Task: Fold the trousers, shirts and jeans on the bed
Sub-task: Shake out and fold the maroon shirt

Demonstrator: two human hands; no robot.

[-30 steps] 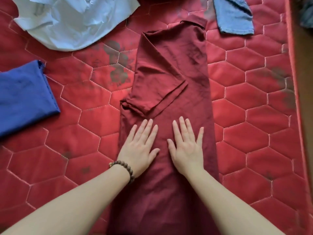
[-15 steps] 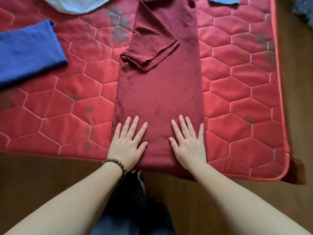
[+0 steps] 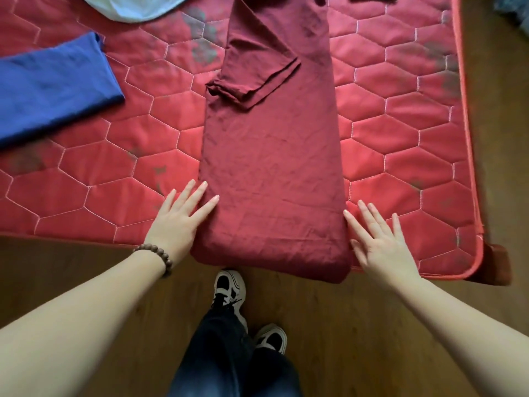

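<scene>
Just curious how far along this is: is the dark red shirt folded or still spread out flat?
Partly folded. The dark red shirt lies as a long narrow strip on the mattress, a sleeve turned in on top; its bottom end has not been folded up.

Wooden floor (image 3: 357, 325); sneakers (image 3: 230, 287); bead bracelet (image 3: 160, 255)

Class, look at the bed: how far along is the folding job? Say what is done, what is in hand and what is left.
Done: the blue garment lies folded at the left. In hand: the maroon shirt is folded into a long strip, sleeve tucked on top; the left hand and right hand lie flat at its bottom corners. Left: folding that strip crosswise, and the pale garment, which lies rumpled at the top.
</scene>
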